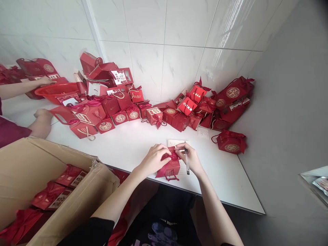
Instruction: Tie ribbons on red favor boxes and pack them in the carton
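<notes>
A person's left hand [154, 159] pinches the ribbon [174, 156] on a red gift box [173, 168] at the worktop [220, 181]'s front edge; the right hand [192, 160], fingers clasping a pen [187, 162], touches its top. Seemingly loosely held, the pen could slip, snagging the ribbon.

the person wears a black top [179, 210] with short sleeves. the left sleeve [89, 230] ends in a straight hem above the bare left forearm [120, 201]; only a dark scrap of the right sleeve [227, 244] shows at the near edge. across the front runs a line of small pale capitals [167, 221], partly hidden by folds, over a rounded, clustered purple-blue print [162, 234]. larger lavender lettering [139, 243] is cut off at the near edge.
</notes>
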The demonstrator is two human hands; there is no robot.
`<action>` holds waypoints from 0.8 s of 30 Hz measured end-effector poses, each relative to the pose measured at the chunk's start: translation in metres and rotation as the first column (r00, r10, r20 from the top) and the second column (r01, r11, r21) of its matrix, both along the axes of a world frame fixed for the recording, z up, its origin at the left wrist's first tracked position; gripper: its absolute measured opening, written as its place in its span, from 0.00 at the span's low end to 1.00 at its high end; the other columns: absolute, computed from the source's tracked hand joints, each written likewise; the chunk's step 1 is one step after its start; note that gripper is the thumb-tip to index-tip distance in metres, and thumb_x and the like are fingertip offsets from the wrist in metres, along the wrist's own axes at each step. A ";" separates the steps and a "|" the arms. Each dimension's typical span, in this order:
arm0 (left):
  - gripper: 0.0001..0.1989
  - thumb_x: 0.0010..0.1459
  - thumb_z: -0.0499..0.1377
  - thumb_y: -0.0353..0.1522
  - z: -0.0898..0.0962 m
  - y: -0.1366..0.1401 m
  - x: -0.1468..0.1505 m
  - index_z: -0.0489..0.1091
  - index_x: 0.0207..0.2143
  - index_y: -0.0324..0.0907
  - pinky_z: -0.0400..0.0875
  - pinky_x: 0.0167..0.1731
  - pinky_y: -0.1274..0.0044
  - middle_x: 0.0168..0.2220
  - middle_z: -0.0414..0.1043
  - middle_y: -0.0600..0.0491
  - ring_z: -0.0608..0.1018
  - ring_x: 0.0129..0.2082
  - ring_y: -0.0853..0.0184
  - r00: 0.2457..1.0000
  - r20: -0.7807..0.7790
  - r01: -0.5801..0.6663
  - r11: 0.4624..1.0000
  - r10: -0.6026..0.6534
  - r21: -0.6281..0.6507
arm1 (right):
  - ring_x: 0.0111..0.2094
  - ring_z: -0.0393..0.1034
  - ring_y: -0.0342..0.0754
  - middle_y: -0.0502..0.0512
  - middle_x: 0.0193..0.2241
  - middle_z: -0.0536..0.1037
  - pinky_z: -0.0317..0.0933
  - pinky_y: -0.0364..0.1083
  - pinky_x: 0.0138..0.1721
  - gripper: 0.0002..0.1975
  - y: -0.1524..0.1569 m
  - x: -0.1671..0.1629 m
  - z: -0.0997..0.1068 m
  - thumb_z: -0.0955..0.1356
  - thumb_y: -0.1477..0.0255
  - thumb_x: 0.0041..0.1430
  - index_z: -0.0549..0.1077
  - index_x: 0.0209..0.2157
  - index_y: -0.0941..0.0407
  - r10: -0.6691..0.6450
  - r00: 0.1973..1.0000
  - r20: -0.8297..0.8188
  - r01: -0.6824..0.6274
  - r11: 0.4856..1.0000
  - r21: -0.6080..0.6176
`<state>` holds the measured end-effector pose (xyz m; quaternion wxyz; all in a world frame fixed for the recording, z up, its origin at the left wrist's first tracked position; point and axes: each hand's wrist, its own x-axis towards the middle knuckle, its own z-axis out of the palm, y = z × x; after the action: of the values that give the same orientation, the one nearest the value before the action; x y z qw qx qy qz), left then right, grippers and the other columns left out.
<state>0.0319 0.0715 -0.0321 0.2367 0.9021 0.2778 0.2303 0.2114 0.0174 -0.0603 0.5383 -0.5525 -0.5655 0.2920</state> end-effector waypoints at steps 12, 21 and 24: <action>0.09 0.57 0.52 0.39 -0.007 -0.025 -0.031 0.61 0.32 0.43 0.66 0.38 0.72 0.33 0.67 0.52 0.71 0.36 0.65 0.915 0.160 -0.357 0.928 0.371 -0.108 | 0.37 0.66 0.55 0.61 0.37 0.72 0.61 0.56 0.39 0.19 -0.010 0.055 -0.030 0.56 0.70 0.58 0.69 0.47 0.56 -0.204 0.828 0.522 0.206 0.977 0.055; 0.27 0.57 0.45 0.51 -0.034 -0.044 -0.050 0.68 0.26 0.39 0.63 0.27 0.78 0.28 0.74 0.52 0.74 0.25 0.68 0.990 -0.089 -0.136 0.621 0.105 -0.772 | 0.20 0.60 0.47 0.51 0.16 0.64 0.54 0.45 0.24 0.28 -0.002 0.007 0.016 0.54 0.50 0.60 0.60 0.16 0.54 -0.169 0.938 0.302 0.245 0.940 -0.236; 0.23 0.57 0.48 0.49 -0.038 -0.043 -0.045 0.68 0.27 0.39 0.61 0.24 0.79 0.29 0.73 0.52 0.72 0.24 0.70 0.986 0.038 -0.063 0.565 0.165 -0.823 | 0.18 0.52 0.44 0.47 0.13 0.57 0.48 0.43 0.22 0.28 0.008 -0.009 0.023 0.58 0.49 0.57 0.52 0.14 0.54 -0.078 0.934 0.348 0.186 0.939 -0.290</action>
<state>-0.0130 0.0281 -0.0703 0.6262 0.6562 0.3971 0.1400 0.2023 0.0256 -0.0373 0.3583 -0.7102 -0.5543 0.2449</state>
